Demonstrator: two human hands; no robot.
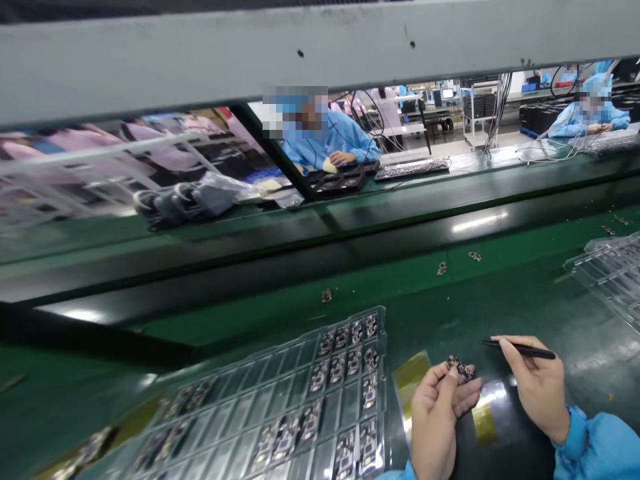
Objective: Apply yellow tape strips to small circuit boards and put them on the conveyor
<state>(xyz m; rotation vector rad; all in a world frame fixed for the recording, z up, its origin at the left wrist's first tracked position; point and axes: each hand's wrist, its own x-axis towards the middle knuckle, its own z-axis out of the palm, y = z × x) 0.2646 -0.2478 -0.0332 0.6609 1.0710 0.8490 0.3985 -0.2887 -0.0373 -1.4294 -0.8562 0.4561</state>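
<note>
My left hand [439, 415] pinches a small dark circuit board [461, 369] between thumb and fingers, low in the head view. My right hand [537, 387] holds black tweezers [520, 348], tips pointing left, a short way right of the board. A clear plastic tray [280, 393] with rows of pockets, many holding small boards, lies just left of my left hand. Yellowish tape strips [413, 377] lie on the dark mat under my hands.
Loose small boards [442, 268] lie scattered on the green bench. More clear trays [613, 270] are stacked at the right edge. A black conveyor strip [350, 253] runs across beyond. People in blue coats [330, 137] work at the far benches. A grey beam [300, 53] spans overhead.
</note>
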